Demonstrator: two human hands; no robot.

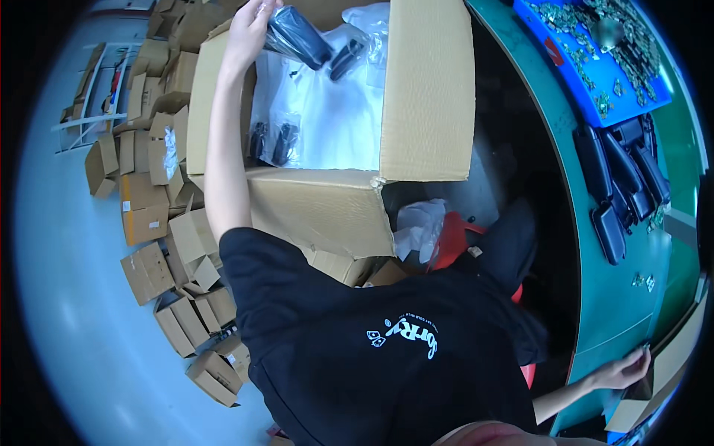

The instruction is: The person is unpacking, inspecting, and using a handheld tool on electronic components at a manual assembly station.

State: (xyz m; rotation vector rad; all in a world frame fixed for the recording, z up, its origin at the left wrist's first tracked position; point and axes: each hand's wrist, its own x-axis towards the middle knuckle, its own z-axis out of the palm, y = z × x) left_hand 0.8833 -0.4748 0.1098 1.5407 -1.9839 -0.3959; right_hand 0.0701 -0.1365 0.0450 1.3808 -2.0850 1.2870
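My left hand [251, 28] reaches over a large open carton [428, 89], its fingers closed on the top of a clear plastic bag. Inside that bag is a black, elongated object [299, 39], tilted over the carton's interior. White sheeting [338, 123] lines the carton. On it lie more bagged black pieces [284, 143], and another dark piece [346, 59] rests near the one I hold. Far to the right, my right hand [625, 370] is at the green table's near end, beside a smaller cardboard box [673, 357]. Its fingers are curled together; what they hold, if anything, cannot be made out.
Green table [606, 312] runs along my right. A blue tray [632, 104] of small circuit boards stands on it, with several black plastic housings [628, 171] nearby. Cardboard boxes [145, 201] pile up on the floor to the left. A red stool [450, 241] is beneath me.
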